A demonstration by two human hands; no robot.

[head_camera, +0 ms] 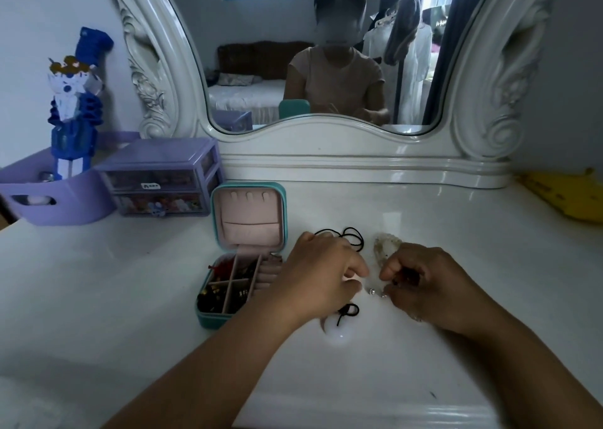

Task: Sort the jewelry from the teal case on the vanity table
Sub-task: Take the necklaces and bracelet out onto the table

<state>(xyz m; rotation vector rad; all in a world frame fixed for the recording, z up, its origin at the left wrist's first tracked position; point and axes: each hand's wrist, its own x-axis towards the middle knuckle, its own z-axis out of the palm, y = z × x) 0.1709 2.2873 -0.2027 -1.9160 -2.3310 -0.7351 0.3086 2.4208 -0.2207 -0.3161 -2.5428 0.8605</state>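
The teal case (208, 317) lies open on the white vanity table (424, 233), its pink lid upright and its compartments full of small jewelry. My left hand (321, 275) hovers just right of the case with curled fingers. My right hand (421, 281) faces it, fingers curled around small dark pieces. Between the fingertips lie tiny shiny earrings (375, 293). A black cord necklace (350, 236) lies behind my left hand. A pale beaded bracelet (383, 247) lies behind my right hand. A white pendant on a black cord (339, 326) sits under my left wrist.
A purple mini drawer unit (163, 180) and a purple basket (49, 197) holding a blue paper figure (75, 102) stand at the back left. The ornate white mirror (326, 69) rises behind. A yellow object (567, 197) lies at the far right.
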